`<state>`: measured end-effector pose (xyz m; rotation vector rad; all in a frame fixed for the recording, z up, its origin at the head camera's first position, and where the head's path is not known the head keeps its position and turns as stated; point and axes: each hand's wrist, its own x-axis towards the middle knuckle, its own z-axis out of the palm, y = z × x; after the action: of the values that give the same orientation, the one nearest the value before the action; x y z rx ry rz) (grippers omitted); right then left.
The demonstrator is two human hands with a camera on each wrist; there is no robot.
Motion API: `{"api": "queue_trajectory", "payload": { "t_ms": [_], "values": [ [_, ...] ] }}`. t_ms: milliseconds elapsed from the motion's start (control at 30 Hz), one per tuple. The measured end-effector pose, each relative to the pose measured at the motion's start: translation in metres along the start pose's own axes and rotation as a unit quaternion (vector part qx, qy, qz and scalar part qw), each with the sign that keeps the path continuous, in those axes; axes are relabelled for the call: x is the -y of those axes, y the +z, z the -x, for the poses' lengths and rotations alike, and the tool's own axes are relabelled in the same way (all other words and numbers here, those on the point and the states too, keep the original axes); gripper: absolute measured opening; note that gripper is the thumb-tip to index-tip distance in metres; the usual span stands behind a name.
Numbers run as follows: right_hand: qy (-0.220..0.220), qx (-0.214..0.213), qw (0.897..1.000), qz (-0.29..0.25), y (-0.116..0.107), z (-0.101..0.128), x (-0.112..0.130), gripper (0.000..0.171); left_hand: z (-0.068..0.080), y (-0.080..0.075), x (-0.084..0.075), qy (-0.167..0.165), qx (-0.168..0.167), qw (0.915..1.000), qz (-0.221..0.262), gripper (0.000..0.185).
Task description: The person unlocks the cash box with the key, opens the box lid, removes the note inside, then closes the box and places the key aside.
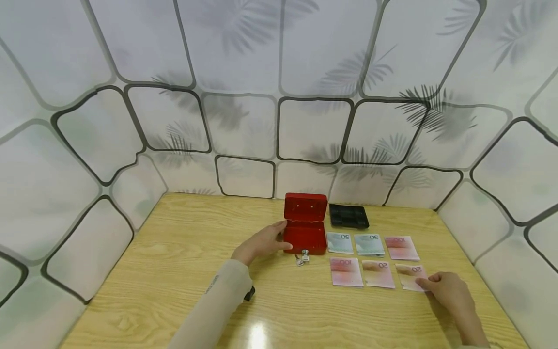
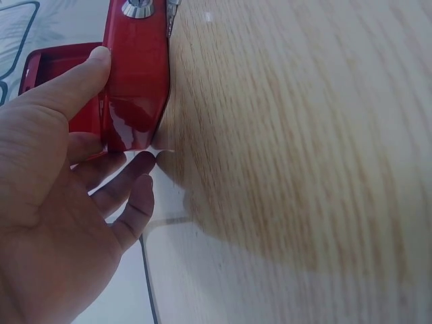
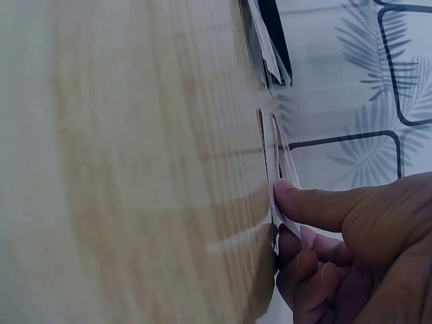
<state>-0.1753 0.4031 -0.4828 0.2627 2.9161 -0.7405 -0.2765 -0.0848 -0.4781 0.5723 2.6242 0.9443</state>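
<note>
Starting at the left, our left hand (image 1: 263, 242) rests against the left side of the red cash box (image 1: 305, 236), fingers nearly straight and relaxed; in the left wrist view the thumb (image 2: 81, 77) lies flat on the box's glossy red wall (image 2: 135, 81), holding nothing. The box stands open, lid upright, and a small key (image 1: 302, 257) hangs from the lock at its front, just beside our fingertips. Beyond the box to the right sits a black coin tray (image 1: 348, 215). Right of the box lie six banknotes in two rows on the wooden table (image 1: 174, 271): the far row reads "50" (image 1: 339, 242), "50" (image 1: 368, 244) and "100" (image 1: 401, 247); the near row reads "100" (image 1: 346, 271), "20" (image 1: 378, 273) and "20" (image 1: 412, 276), all upside down to us. Our right hand (image 1: 449, 289) is at that last note; the right wrist view shows thumb (image 3: 317, 202) and curled fingers pinching its lifted near edge (image 3: 282, 202).
</note>
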Motion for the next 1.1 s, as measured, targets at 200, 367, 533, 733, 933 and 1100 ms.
{"api": "queue_trajectory", "payload": {
  "t_ms": [200,367,533,733,933,1100],
  "values": [
    [0.002,-0.010,1.000,0.004,0.003,-0.003,-0.005,0.050,0.001,0.001,-0.001,0.003,-0.002,1.0000,0.008,0.082],
    [0.007,-0.009,1.000,0.004,0.005,-0.005,-0.006,0.062,0.001,0.001,-0.001,0.000,-0.001,1.0000,0.007,0.082],
    [0.017,-0.012,1.000,-0.008,0.004,-0.002,-0.003,0.060,0.001,0.001,-0.001,-0.005,0.000,1.0000,0.009,0.082],
    [0.022,-0.019,0.999,-0.016,0.003,0.002,-0.001,0.060,0.001,0.000,-0.001,-0.002,0.001,1.0000,0.009,0.082],
    [0.027,-0.043,0.999,-0.017,0.001,0.002,0.002,0.065,0.002,-0.001,-0.003,-0.002,0.000,0.9999,0.013,0.082],
    [0.006,-0.115,0.993,-0.024,-0.003,0.000,0.014,0.061,0.002,-0.001,-0.003,-0.001,0.000,0.9998,0.018,0.081]
  ]
}}
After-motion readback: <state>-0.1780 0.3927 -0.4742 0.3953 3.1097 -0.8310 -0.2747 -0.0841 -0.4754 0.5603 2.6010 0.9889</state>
